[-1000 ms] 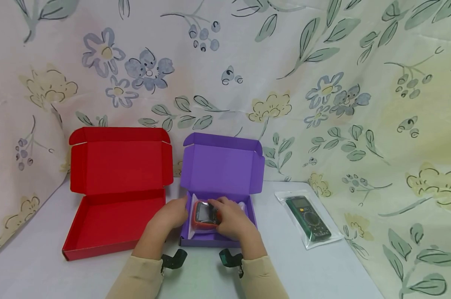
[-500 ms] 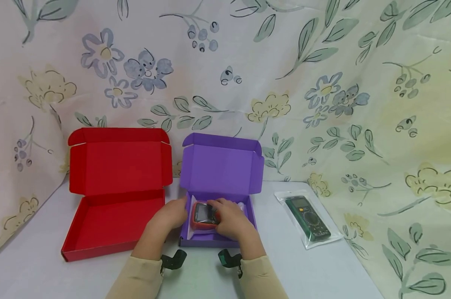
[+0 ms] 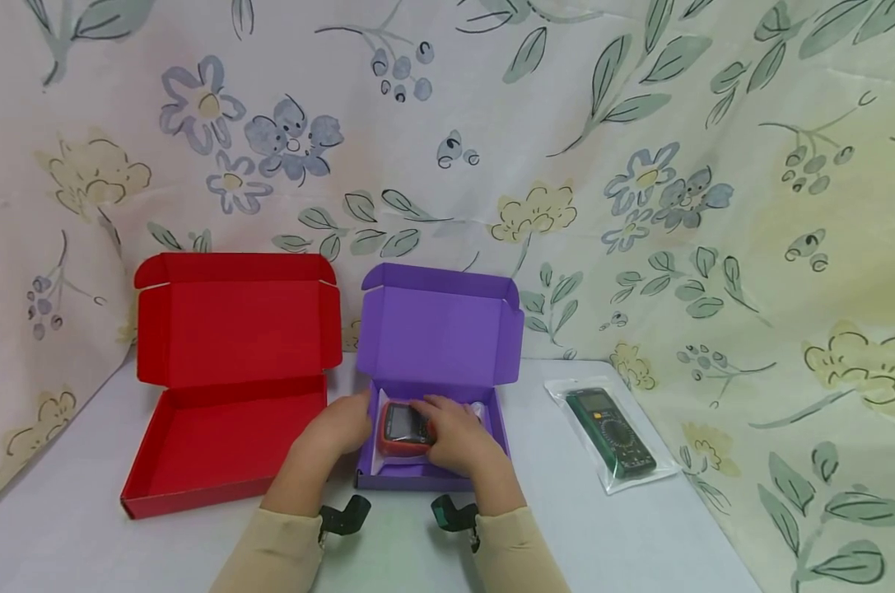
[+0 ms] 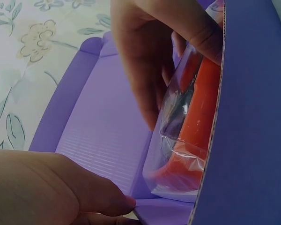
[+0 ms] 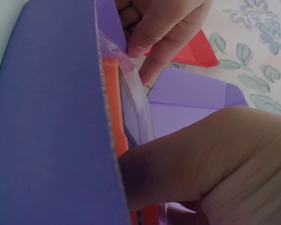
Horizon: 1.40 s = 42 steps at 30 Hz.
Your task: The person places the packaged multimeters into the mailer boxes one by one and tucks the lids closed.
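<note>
An orange multimeter (image 3: 405, 430) with a dark screen lies in a clear plastic bag inside the open purple box (image 3: 388, 481). My right hand (image 3: 458, 436) reaches over its right part and grips it, thumb at the near side and fingers beyond; the covered part cannot be seen. In the left wrist view the orange casing (image 4: 201, 112) shows through the plastic behind the box wall. At the box's left side, my left hand (image 3: 341, 424) pinches the purple wall's edge. The left wrist view shows that left thumb and fingers (image 4: 98, 190) at the cardboard edge.
An open red box (image 3: 232, 445) stands to the left, its lid raised and its tray bare. On the right, a green-and-black multimeter (image 3: 612, 432) lies in a clear bag on the white table (image 3: 551, 543). A floral cloth (image 3: 447, 165) hangs behind the boxes.
The orange multimeter has settled very slightly lower in the purple box under my right hand. My left hand stays at the box's left wall.
</note>
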Motion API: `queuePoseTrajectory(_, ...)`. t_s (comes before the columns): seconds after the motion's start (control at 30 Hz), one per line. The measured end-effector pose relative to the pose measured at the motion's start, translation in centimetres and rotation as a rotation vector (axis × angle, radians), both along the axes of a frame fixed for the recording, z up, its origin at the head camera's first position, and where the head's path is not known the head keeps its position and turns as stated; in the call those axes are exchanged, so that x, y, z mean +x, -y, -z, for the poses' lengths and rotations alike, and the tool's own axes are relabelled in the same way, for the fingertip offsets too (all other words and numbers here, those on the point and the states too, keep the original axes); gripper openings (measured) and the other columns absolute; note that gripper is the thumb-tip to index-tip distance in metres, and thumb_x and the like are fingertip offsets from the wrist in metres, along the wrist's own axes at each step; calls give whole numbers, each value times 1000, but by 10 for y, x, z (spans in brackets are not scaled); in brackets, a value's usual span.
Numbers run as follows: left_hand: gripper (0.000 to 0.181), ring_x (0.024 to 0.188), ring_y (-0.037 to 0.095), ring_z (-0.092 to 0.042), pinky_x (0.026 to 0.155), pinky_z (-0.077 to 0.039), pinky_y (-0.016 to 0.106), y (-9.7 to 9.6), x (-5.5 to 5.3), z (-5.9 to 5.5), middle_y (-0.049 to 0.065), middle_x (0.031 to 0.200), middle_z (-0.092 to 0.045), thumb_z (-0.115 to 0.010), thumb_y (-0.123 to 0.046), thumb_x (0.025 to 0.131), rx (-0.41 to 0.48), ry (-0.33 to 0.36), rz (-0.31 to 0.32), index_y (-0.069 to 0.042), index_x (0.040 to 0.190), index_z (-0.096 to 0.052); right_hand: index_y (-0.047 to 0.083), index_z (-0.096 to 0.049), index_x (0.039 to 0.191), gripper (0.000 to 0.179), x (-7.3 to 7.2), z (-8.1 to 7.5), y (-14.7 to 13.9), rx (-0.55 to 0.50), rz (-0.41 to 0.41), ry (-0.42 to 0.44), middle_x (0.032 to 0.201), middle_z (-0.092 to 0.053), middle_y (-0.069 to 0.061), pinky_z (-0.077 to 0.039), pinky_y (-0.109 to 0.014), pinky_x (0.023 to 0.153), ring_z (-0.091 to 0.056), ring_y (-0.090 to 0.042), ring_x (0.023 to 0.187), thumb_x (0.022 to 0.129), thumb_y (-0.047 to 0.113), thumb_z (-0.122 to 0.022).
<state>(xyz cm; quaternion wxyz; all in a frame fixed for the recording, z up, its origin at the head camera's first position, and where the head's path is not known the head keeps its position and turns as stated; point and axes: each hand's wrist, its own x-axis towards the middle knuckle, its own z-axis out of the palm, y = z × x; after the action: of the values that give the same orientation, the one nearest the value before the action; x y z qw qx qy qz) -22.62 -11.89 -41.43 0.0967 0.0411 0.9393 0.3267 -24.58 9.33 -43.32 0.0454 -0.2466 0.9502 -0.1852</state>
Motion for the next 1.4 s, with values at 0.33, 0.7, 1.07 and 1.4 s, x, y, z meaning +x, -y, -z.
queuePoseTrajectory(0.33,55,107,35,-59,102,-46,62,-1,-3,3,27,137,-58,-50,-8,102,-8,-2,-6,7,154,-37,24,-49,155,86,0,1,1,38,9,71,163,-37,-7,-20,-69,116,-25,-34,153,76,6,-78)
queuePoseTrajectory(0.7,54,104,34,-60,101,-48,61,-1,-2,2,26,131,-61,-53,-5,100,-28,-24,2,8,151,-40,21,-47,156,78,1,-3,0,16,2,76,165,-34,-7,-21,-67,117,-24,-35,153,84,21,-78)
queuePoseTrajectory(1.07,56,108,35,-62,101,-48,60,-2,-4,6,27,134,-60,-57,-8,99,-76,-59,6,9,151,-41,23,-53,151,65,0,-4,-1,-28,0,80,163,-37,-7,-23,-67,117,-27,-33,152,93,46,-70)
queuePoseTrajectory(1.4,52,124,45,-57,103,-46,62,-7,-5,5,29,133,-59,-62,-21,100,-98,-191,3,7,143,-53,13,-61,143,55,-6,-7,-3,-86,-50,-52,155,-47,-12,-37,-55,114,-44,-32,143,98,44,-68)
